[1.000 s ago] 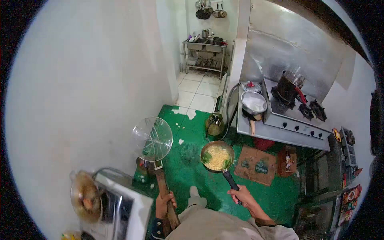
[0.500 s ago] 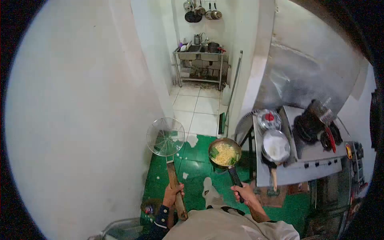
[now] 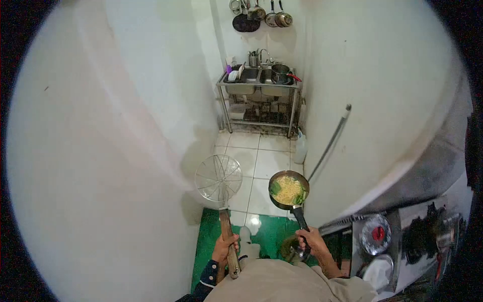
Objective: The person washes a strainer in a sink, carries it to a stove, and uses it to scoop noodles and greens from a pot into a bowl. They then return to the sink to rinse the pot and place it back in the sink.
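My left hand (image 3: pixel 225 247) is closed round the wooden handle of a round wire strainer (image 3: pixel 218 178), whose mesh basket points forward. In my right hand (image 3: pixel 313 242) is the black handle of a small pan (image 3: pixel 289 190), with the fingers wrapped round it. The pan is held level and contains yellow noodles (image 3: pixel 289 191) with green leaves at both sides. Strainer and pan are apart, side by side above the floor.
Ahead stands a metal sink (image 3: pixel 259 90) with dishes and a pot (image 3: pixel 280 73); pans (image 3: pixel 284 19) hang above. A long pole (image 3: pixel 329 141) leans on the right wall. At lower right are a stove (image 3: pixel 408 251) and a red-knobbed lid (image 3: pixel 377 234).
The view has moved forward towards the sink, which looks nearer. The stove has shifted to the lower right. Both hands still hold the strainer and the pan.
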A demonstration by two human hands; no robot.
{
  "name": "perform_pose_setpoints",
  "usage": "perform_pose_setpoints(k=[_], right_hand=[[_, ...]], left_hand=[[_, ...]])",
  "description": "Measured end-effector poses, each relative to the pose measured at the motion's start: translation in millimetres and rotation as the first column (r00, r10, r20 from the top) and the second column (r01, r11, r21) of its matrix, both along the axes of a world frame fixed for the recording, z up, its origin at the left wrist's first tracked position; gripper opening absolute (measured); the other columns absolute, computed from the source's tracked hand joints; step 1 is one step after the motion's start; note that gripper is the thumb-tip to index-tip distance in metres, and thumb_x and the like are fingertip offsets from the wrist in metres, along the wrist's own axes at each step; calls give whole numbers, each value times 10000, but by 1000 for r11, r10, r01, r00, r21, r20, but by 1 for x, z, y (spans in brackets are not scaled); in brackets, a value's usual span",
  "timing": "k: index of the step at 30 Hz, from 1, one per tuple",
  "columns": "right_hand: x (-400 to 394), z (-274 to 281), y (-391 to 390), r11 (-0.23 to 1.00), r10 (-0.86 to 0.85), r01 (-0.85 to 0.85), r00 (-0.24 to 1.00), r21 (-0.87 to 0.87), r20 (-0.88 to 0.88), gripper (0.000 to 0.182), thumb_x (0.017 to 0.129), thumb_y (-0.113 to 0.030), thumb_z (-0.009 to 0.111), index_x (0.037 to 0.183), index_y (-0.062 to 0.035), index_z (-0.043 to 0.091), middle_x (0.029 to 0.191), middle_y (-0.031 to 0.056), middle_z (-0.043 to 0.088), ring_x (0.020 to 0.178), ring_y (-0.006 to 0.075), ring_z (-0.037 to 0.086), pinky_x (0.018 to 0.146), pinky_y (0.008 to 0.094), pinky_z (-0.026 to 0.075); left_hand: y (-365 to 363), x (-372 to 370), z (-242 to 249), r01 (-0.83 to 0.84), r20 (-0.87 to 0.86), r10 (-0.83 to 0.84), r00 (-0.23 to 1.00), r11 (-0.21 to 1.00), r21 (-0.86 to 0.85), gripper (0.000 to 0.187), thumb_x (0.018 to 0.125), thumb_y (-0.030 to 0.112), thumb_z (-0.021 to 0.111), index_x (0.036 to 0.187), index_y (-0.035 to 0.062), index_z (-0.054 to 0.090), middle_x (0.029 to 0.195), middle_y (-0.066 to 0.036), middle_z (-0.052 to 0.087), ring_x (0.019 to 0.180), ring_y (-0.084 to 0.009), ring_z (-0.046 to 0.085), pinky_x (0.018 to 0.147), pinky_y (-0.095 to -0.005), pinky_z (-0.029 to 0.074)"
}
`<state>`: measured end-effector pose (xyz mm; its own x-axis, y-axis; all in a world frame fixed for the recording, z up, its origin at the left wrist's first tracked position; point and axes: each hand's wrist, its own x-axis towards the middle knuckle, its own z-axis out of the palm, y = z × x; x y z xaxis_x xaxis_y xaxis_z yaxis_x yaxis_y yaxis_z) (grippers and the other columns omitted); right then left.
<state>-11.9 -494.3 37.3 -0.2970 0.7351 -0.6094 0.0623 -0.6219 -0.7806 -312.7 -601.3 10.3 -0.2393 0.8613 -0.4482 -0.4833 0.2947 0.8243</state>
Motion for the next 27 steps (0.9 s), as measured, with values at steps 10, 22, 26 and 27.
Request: perform_pose_setpoints(k=[10,22,26,27], right_hand=[[-52,-32,267,976,-218,219,970,3,-111,126,798,-121,582,742,-26,520,537,25,489,408,120,448,362,269,369],[-35,-27,639,961,-259,269,957,67,-127,109,796,-75,529,719,-48,456,523,18,469,361,97,393,329,250,345],[-97,-21,731,944,-310,321,942,73,-125,125,820,-96,531,730,-50,458,529,19,473,364,96,395,335,249,340],[-108,-19,764,941,-321,330,940,72,-113,128,822,-99,532,731,-50,458,530,17,473,365,95,397,337,248,341]], left_hand=[[346,-63,-6,204,-101,-207,973,978,-36,205,782,139,671,872,35,518,633,-20,531,510,-123,544,455,-254,466],[722,-33,-26,273,-37,-275,961,961,-43,197,787,151,664,878,52,519,629,-10,534,517,-110,539,474,-243,451],[811,-82,-24,284,3,-285,959,957,-50,190,796,167,654,874,47,528,632,-16,542,524,-110,546,484,-247,457],[845,-90,-29,293,5,-294,956,955,-50,187,797,169,653,868,47,530,630,-16,542,524,-111,546,486,-247,457]])
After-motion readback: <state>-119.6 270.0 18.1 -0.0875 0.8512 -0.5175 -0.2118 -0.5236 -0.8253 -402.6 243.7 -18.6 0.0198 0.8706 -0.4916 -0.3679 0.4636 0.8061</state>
